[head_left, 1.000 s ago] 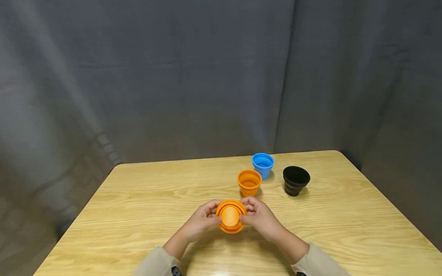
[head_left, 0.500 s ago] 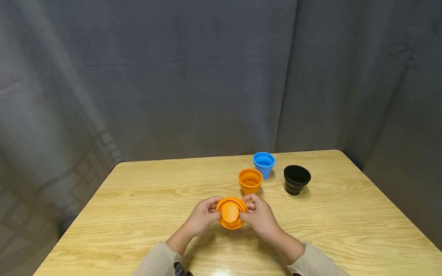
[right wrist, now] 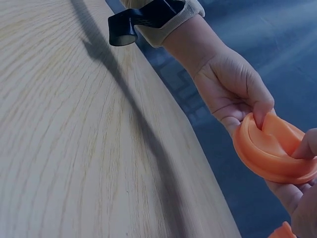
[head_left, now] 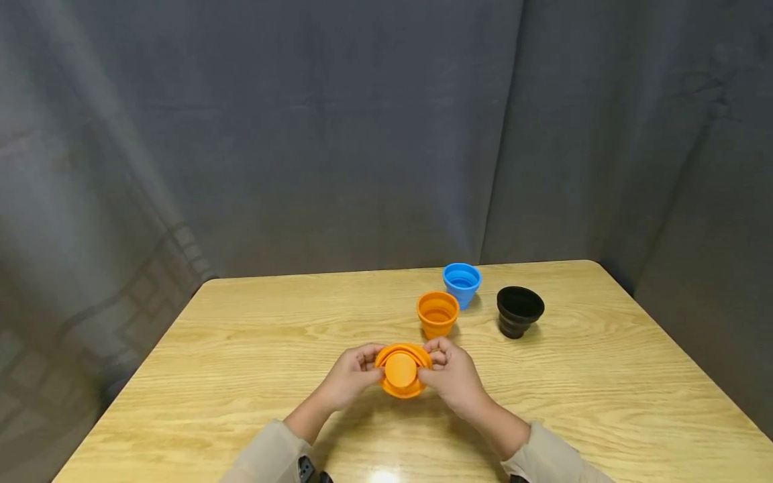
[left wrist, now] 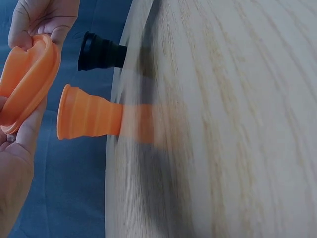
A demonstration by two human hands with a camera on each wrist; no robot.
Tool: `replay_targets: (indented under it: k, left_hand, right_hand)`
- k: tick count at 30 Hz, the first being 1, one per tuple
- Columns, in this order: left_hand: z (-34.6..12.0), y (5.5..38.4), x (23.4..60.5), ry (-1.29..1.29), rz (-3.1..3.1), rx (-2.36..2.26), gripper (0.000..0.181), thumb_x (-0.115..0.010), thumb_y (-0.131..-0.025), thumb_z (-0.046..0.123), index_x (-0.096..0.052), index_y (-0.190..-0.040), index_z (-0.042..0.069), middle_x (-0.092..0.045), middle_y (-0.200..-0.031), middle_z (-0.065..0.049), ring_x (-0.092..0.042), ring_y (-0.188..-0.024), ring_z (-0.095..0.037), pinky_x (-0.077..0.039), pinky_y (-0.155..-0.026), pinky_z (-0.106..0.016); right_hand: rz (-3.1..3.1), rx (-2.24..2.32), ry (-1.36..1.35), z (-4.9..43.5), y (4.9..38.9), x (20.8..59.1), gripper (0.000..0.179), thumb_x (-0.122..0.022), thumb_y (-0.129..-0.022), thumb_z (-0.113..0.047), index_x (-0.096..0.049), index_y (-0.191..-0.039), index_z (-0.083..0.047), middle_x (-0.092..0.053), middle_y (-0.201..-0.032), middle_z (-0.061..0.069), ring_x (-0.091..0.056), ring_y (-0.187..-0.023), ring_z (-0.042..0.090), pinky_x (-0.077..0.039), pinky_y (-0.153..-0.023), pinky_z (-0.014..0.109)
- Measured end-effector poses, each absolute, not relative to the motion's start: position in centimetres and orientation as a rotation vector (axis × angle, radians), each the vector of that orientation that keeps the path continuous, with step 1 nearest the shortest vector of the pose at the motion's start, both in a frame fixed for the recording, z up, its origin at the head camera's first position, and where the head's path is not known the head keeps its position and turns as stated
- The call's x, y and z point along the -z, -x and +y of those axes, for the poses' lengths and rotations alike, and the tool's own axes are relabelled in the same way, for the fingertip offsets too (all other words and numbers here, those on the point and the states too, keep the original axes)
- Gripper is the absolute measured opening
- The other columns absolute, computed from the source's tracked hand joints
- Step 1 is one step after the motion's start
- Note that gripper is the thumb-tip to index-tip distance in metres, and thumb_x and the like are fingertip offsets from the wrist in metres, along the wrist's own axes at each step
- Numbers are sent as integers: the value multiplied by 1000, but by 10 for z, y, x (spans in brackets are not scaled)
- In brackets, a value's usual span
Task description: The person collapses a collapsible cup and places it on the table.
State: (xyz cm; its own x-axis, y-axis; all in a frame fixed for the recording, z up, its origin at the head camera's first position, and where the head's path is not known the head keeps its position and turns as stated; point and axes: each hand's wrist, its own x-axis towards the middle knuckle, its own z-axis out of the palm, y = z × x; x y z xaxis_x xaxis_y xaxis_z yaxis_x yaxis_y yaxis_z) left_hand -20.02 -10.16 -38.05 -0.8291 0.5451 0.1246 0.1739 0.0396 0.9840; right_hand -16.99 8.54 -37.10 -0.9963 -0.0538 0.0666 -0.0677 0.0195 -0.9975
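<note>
Both hands hold a squashed orange collapsible cup (head_left: 401, 371) in the air above the table. Its round base faces the head camera, ringed by folded walls. My left hand (head_left: 349, 377) pinches the left side, thumb pressed in beside the base and fingers behind the rim. On the opposite side my right hand (head_left: 455, 381) grips it the same way. In the right wrist view the cup wall (right wrist: 277, 136) is dented where the thumbs push. Just beyond the hands a second orange collapsible cup (head_left: 437, 314) stands upright and expanded.
Behind that orange cup stands a blue collapsible cup (head_left: 461, 283). A black collapsible cup (head_left: 519, 311) is to the right. All stand on a wooden table (head_left: 253, 349), with a grey curtain (head_left: 338, 147) hanging along its far side.
The hands and the held cup have risen slightly in the head view. The cup's base has tipped to face the camera more squarely. The grip of both hands is kept.
</note>
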Motion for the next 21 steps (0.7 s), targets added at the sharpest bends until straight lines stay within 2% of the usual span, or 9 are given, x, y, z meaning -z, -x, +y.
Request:
replay_targets:
  k: [6, 14, 21]
  left_hand:
    - [-98, 203, 378, -786, 2026, -1805, 33, -48, -81, -6, -46, -114, -13, -56, -93, -13, -57, -81, -12, -48, -68, -24]
    - [-107, 206, 372, -909, 1955, -1775, 35, -55, -83, 2, -46, -114, -11, -55, -99, -19, -56, -85, -16, -48, -71, -27]
    - [-113, 204, 374, -880, 1922, -1787, 36, -56, -82, 2, -45, -113, -13, -55, -100, -19, -57, -86, -16, -48, -71, -27]
  right_hand:
    - [-2276, -2171, -127, 96, 170, 366, 29, -56, -66, 14, -46, -92, 7, -54, -68, 3, -44, -55, 9, -41, -50, 17]
    - [-2314, -2243, -377, 109, 173, 361, 29, -58, -74, 6, -45, -99, 11, -61, -85, 15, -56, -70, 14, -48, -62, 24]
    - [-2350, -2307, -421, 108, 174, 362, 31, -60, -74, 5, -46, -101, 15, -59, -85, 13, -57, -71, 15, -49, -65, 27]
